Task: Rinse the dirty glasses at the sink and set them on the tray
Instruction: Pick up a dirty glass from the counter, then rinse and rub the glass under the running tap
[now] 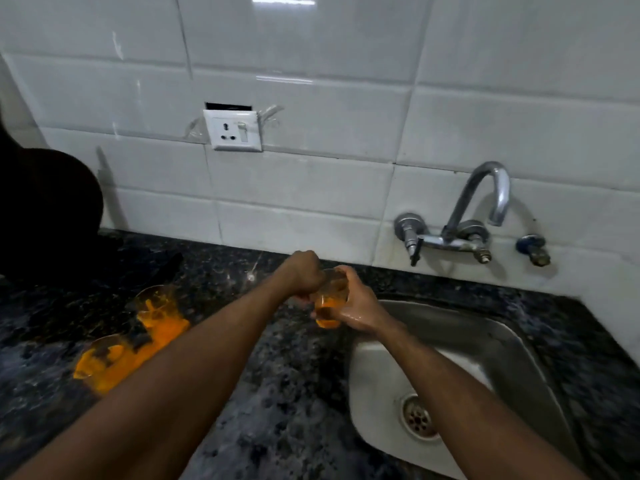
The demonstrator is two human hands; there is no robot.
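Currently in hand: rinsing one glass [329, 303], judged from both hands being on it beside the sink [467, 341].
Glass position: near the middle of the view, about over the sink's 11 o'clock corner, tilted, with orange residue and a little amber liquid inside.
Right hand [363, 310]: wrapped round the glass from its 3 o'clock side, with the fingers [346, 273] curled over its upper part. The skin shines wet.
Left hand [304, 271]: bunched into a near fist at the glass's 10 o'clock side, its fingers curled tight at the mouth. It seems to grip the rim, though I cannot tell whether any finger reaches inside.
Arms: both stretched forward from 6 o'clock and meeting at the glass.
Tap [498, 188]: on the wall at 2 o'clock from the glass, well apart from it, with no water showing at the spout.
Next move: likely carrying the glass toward 3 o'clock, under the spout, with one hand freed for a tap handle. Wet glass calls for a firm hold.
Waiting: two other glasses [156, 301], smeared orange, on the counter [277, 393] at 8 o'clock.
Tray: not clearly seen. An orange patch [138, 362] lies under those glasses, but I cannot tell what it is.
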